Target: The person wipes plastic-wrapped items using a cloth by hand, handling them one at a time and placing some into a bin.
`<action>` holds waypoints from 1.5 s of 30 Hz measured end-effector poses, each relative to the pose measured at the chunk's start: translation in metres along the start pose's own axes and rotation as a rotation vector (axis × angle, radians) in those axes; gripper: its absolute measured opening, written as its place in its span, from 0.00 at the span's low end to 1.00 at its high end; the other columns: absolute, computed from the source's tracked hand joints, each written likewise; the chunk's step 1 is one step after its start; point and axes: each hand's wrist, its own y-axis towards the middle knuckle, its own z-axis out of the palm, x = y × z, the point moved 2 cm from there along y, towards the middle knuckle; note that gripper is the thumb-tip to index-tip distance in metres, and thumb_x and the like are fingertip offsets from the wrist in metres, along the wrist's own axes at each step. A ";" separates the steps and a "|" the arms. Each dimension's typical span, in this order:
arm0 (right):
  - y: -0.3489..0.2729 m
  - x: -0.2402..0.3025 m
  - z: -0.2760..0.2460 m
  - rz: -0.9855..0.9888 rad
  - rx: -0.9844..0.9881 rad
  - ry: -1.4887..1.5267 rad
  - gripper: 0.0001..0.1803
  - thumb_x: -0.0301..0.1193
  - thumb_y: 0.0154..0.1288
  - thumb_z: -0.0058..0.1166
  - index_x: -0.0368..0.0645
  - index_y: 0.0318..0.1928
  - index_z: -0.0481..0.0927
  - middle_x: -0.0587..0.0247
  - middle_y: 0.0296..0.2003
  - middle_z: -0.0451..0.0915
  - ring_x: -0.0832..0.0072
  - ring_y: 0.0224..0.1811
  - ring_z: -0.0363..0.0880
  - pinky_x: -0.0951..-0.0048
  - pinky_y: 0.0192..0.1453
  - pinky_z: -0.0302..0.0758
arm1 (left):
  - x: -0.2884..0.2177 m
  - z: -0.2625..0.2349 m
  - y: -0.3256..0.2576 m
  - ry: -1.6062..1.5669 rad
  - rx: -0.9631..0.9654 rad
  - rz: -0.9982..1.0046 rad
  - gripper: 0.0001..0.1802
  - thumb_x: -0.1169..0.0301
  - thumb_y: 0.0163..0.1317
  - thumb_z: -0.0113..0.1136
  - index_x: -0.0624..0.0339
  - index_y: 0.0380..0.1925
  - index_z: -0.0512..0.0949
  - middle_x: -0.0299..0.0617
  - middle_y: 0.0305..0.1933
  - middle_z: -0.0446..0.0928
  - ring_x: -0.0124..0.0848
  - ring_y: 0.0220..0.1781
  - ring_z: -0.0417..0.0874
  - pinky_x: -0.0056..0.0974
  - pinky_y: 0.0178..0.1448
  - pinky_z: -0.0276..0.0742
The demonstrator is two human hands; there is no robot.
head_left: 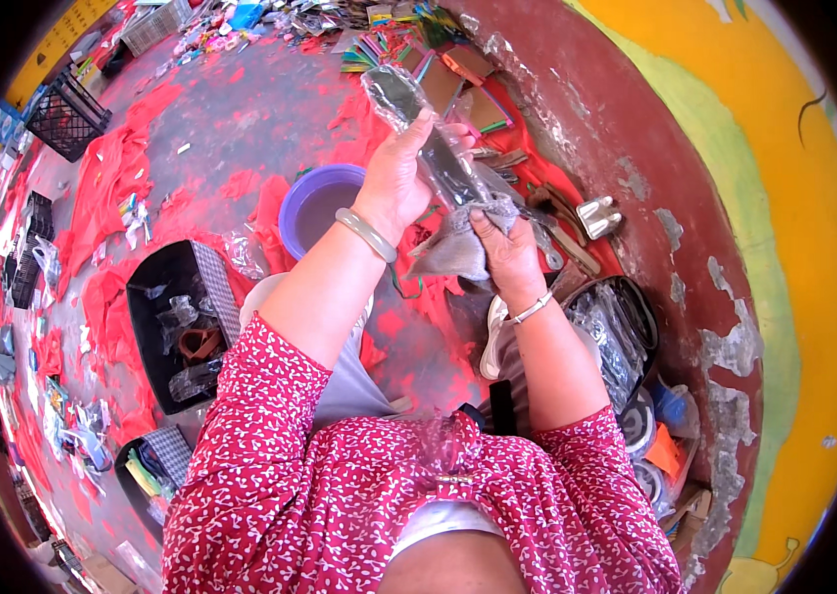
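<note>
Two hands grip: left hand (pixel 400 176) a plastic-wrapped dark tool (pixel 416 124), right hand (pixel 507 252) a grey cloth (pixel 458 247)

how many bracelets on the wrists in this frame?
2: a pale green bangle on the left wrist, below the left hand; a thin white bracelet on the right wrist, below the right hand.

One head-worn fisheye view looks steeply down, close over the raised hands; the floor (pixel 240 119) curves toward the rim.

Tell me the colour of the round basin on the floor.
Purple basin, clearest in the head view.
</note>
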 end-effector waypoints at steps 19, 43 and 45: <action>-0.006 -0.002 0.002 0.192 0.093 0.100 0.07 0.27 0.63 0.51 0.38 0.38 0.79 0.68 0.32 0.80 0.81 0.34 0.77 0.78 0.39 0.74 | -0.035 -0.020 0.014 -0.043 -0.305 0.307 0.06 0.71 0.65 0.45 0.62 0.34 0.69 0.40 0.25 0.70 0.33 0.28 0.73 0.43 0.38 0.75; -0.007 0.040 -0.083 0.023 -0.059 0.339 0.29 0.43 0.66 0.46 0.34 0.58 0.63 0.55 0.53 0.70 0.65 0.54 0.71 0.63 0.56 0.70 | -0.059 -0.041 0.017 -0.081 -0.336 0.257 0.07 0.68 0.65 0.45 0.60 0.33 0.68 0.47 0.29 0.74 0.42 0.32 0.79 0.48 0.39 0.77; -0.003 0.044 -0.080 0.006 -0.039 0.410 0.30 0.45 0.65 0.46 0.35 0.59 0.62 0.56 0.56 0.68 0.64 0.59 0.66 0.60 0.62 0.62 | -0.049 -0.034 0.012 0.075 -0.186 0.146 0.09 0.68 0.64 0.49 0.62 0.36 0.71 0.46 0.31 0.76 0.41 0.36 0.79 0.45 0.41 0.78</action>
